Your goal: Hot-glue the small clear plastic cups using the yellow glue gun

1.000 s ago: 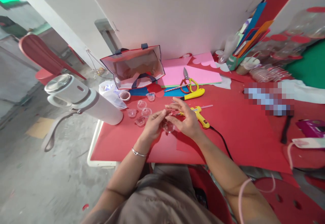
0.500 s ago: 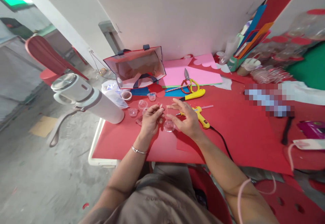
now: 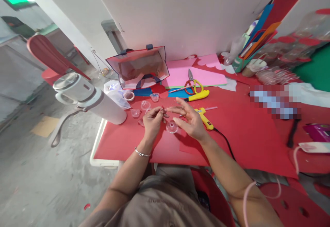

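My left hand (image 3: 152, 121) is closed in a pinch around something small and reddish, too small to make out. Close to its right, my right hand (image 3: 189, 120) has its fingers apart, thumb below, with a fingertip near the left fingers and nothing visible held. A clear round plastic piece (image 3: 172, 127) lies on the red sheet between the hands. More clear cups (image 3: 154, 97) stand beyond my left hand. The yellow glue gun (image 3: 205, 120) lies just right of my right hand, and a yellow-handled tool (image 3: 198, 96) lies behind it.
At the left edge stands a large white flask (image 3: 103, 104). An open bag (image 3: 140, 69) is at the back, beside pink sheets (image 3: 206, 74) and scissors (image 3: 190, 77). Stacked clear containers (image 3: 277, 74) fill the right back. A black cord (image 3: 224, 140) runs off the front edge.
My right hand's fingers have spread a little and its thumb has shifted right, uncovering more of the clear round piece. My left hand keeps its pinch. The view has shifted slightly.
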Motion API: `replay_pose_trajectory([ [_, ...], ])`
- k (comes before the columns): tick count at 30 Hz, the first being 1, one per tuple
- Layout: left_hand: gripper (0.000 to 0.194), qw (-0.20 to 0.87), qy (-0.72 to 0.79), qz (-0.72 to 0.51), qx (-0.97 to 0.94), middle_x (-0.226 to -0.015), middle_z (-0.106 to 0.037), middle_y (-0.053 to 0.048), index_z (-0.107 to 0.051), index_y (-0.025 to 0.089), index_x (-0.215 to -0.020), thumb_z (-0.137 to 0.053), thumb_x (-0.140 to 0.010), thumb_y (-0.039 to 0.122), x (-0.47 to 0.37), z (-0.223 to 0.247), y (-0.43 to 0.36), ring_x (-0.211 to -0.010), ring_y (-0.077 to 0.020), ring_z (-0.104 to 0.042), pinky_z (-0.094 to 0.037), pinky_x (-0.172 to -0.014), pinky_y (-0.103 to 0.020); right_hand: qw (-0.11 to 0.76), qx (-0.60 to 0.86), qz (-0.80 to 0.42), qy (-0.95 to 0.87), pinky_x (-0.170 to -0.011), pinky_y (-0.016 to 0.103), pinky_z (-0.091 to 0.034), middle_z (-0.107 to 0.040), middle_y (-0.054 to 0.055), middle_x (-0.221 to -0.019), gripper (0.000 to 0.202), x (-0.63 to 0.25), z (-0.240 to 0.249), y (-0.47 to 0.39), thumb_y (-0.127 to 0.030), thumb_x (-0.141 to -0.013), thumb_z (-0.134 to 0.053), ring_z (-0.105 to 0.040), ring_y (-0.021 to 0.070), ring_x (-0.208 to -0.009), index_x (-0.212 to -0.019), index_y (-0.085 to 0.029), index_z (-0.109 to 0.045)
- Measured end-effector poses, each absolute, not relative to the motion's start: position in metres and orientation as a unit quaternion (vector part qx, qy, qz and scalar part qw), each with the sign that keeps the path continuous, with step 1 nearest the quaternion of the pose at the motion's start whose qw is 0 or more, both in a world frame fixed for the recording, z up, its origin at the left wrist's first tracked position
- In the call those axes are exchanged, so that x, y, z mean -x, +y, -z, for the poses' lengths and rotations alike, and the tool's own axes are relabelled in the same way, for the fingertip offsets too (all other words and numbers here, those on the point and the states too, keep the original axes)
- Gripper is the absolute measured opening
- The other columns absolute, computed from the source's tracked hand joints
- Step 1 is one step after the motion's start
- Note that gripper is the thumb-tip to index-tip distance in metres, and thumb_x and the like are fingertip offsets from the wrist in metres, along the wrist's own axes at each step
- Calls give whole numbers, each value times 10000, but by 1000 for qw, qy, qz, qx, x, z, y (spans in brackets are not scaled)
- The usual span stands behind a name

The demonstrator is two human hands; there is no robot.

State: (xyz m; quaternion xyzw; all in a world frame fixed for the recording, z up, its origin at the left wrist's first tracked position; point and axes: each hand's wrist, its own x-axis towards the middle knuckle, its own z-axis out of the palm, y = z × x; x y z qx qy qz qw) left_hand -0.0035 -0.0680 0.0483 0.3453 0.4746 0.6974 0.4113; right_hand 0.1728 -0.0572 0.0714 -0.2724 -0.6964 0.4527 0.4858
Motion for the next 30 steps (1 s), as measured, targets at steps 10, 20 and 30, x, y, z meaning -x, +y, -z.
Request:
replay_pose_trajectory([
  [10,390,394,492,-663,-404,-801,-775,-61,-830,175,-1031,-884,-796,481,-2,-53,-72,-602,-132,-695,-527,-517,-229,499,274,-420,-707,-1247,585,-406,-767,78,-1348,770,-173,-69,-54,-191,-956,-641,-667,276,-1350,-1661,-317,-359],
  [20,310,368,511,-665,-401,-673,-711,-20,-801,158,-940,-846,-827,444,1,-54,-74,-497,-96,-602,-475,-487,-213,488,277,-326,-760,-1144,540,-537,-767,72,-1341,774,-169,-68,-58,-158,-910,-670,-687,296,-1313,-1623,-336,-426],
  [30,355,575,435,-595,-355,-715,-706,-38,-809,150,-836,-883,-783,493,0,-53,-75,-513,-86,-550,-433,-474,-226,519,307,-252,-757,-1100,562,-568,-781,67,-1268,740,-168,-63,-51,-294,-916,-818,-734,309,-1190,-1574,-389,-493],
])
